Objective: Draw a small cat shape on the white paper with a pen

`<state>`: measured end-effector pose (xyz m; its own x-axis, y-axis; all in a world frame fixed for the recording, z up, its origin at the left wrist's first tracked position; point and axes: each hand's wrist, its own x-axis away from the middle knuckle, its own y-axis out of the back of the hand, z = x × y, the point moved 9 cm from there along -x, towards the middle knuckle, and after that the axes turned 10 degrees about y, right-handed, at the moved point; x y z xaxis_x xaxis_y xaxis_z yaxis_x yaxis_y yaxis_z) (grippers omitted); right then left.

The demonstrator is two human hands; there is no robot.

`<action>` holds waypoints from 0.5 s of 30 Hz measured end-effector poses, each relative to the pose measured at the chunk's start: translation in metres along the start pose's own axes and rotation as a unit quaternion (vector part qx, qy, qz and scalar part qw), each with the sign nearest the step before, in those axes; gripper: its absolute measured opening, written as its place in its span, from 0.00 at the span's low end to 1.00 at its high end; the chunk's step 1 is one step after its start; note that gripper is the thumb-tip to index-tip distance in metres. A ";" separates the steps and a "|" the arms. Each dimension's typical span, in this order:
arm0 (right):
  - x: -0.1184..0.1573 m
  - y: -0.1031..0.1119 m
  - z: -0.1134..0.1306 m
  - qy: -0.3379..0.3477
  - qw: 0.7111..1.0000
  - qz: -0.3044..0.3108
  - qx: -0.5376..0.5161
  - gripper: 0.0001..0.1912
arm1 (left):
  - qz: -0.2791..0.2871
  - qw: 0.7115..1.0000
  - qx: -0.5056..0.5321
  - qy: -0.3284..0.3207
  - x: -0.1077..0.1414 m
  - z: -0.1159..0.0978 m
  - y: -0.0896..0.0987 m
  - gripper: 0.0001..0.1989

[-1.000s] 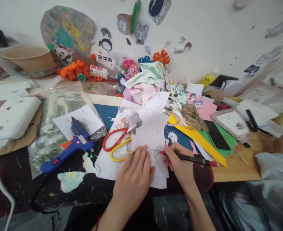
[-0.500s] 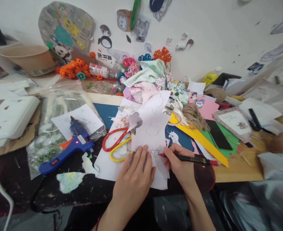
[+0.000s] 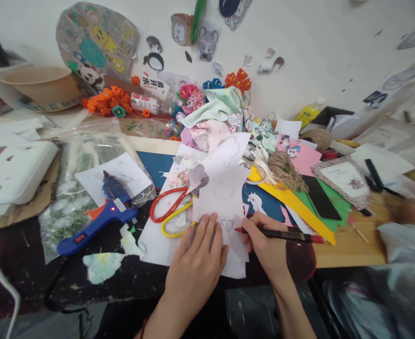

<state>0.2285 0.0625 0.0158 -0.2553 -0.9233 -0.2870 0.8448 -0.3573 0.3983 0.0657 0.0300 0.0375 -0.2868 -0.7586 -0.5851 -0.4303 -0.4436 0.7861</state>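
Observation:
A long strip of white paper (image 3: 214,176) lies in front of me, with pencil outlines drawn down its length. My left hand (image 3: 198,249) rests flat on its lower part, fingers stretched out. Between the thumb and fingers of my right hand (image 3: 264,238) is a dark pencil (image 3: 288,234) with a red tip and a red end. Its tip is by a small face-like drawing (image 3: 227,223) near the paper's lower end; whether it touches cannot be made out. Left of the strip lie scissors with red and yellow handles (image 3: 168,205), their blades partly hidden.
A blue hot glue gun (image 3: 98,223) with a lit light lies at left, beside a white power box (image 3: 17,174). Yellow strip (image 3: 299,207), twine (image 3: 283,169) and phone (image 3: 322,197) lie at right. A co-worker's arm (image 3: 414,214) is at the right edge.
The pencil and my right hand have shifted very slightly to the right. My left hand stays in place. At the right edge, a dark object now shows by the co-worker's hand.

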 end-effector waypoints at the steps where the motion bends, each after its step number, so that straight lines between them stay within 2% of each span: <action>1: 0.000 0.000 0.001 0.003 1.000 -0.001 -0.002 0.20 | 0.000 1.000 0.001 0.000 0.000 0.000 0.000 0.17; 7: -0.001 -0.005 0.003 0.007 0.999 0.033 -0.005 0.21 | -0.003 1.000 0.001 0.000 0.001 -0.001 0.001 0.17; 15: -0.002 -0.004 0.005 0.009 0.999 0.035 -0.019 0.19 | -0.007 1.000 -0.010 -0.007 0.002 -0.002 0.000 0.16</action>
<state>0.2231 0.0656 0.0188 -0.1865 -0.9434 -0.2741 0.8774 -0.2855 0.3856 0.0666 0.0277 0.0370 -0.2918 -0.7455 -0.5993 -0.4168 -0.4648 0.7812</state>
